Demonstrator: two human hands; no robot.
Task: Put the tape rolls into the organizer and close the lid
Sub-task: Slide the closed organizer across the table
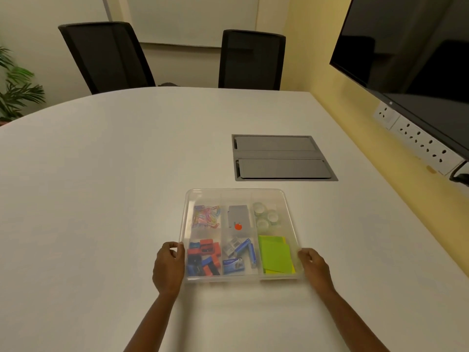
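My left fingers (pixel 177 250) curl round the left side of the organizer (pixel 291 224); my right fingers (pixel 303 255) curl round its right side; both hands grip the clear box near the edge closest to me; the clear lid (pixel 236 193) lies over the box, and I cannot tell if it is snapped down; the organizer sits flat on the white bench (pixel 101 199); the tape rolls (pixel 266 217) are in the organizer's far right corner; green sticky notes (pixel 275 255) are in its near right corner; paper clips (pixel 205 215) are in its far left corner; red and blue sharpeners (pixel 204 257) are in its near left corner; a grey panel (pixel 281 157) is set in the bench just behind the organizer.
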